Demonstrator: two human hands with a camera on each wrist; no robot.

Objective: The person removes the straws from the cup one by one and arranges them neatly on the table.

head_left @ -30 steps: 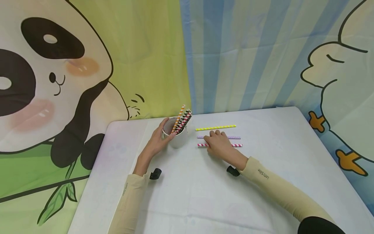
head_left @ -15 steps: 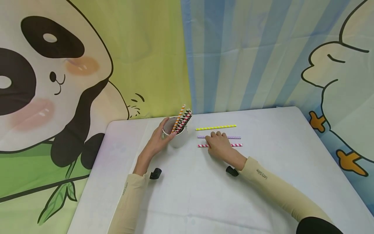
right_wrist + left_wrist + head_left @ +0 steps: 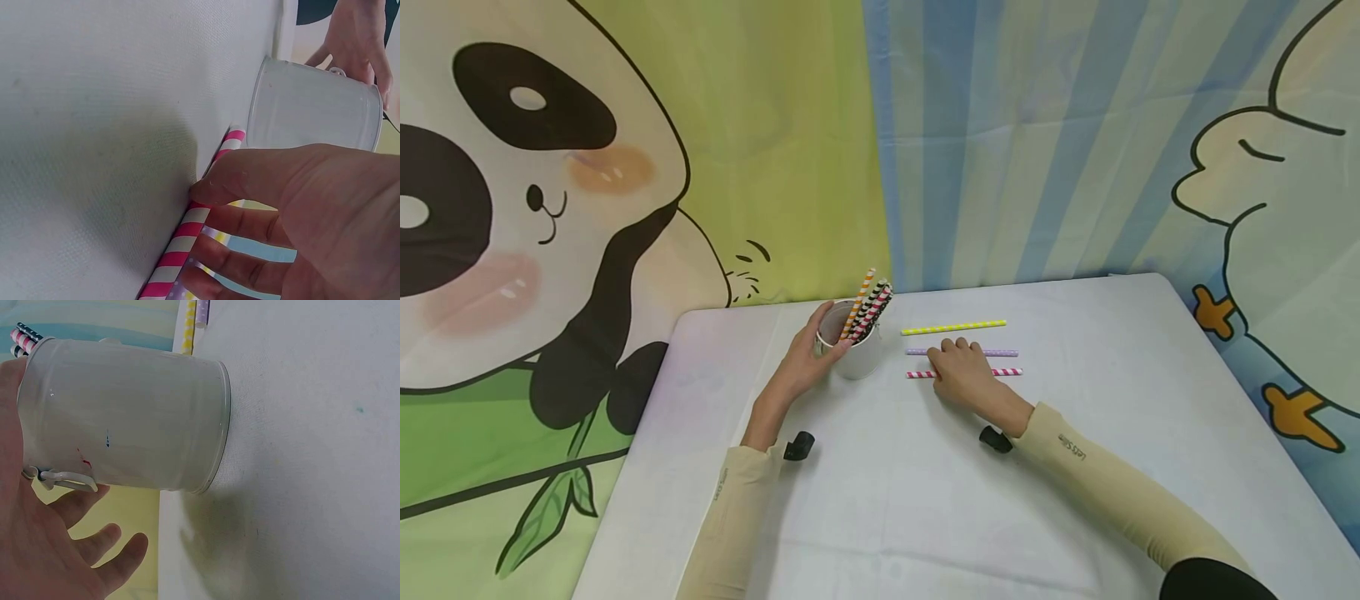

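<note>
Left hand (image 3: 800,364), arm extended, grips the white pail (image 3: 862,363) near its rim. Right hand (image 3: 961,374), back uppermost, narrowly pinches the pink-striped straw (image 3: 181,242) lying on the table (image 3: 887,483), right of the pail.

Three loose straws (image 3: 953,328) are lying on one table (image 3: 887,492). One bucket (image 3: 862,362) is holding more straws (image 3: 871,312), count unclear. Two hands (image 3: 961,372) are showing.

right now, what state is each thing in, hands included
White bucket: upright, holding several straws
Straws in bucket: slanted, tops above the rim
Yellow straw: lying flat, untouched
Purple straw: lying flat, partly hidden
Pink-striped straw: lying flat, pinched
Left hand: gripping the bucket
Right hand: pinching the pink-striped straw
</note>
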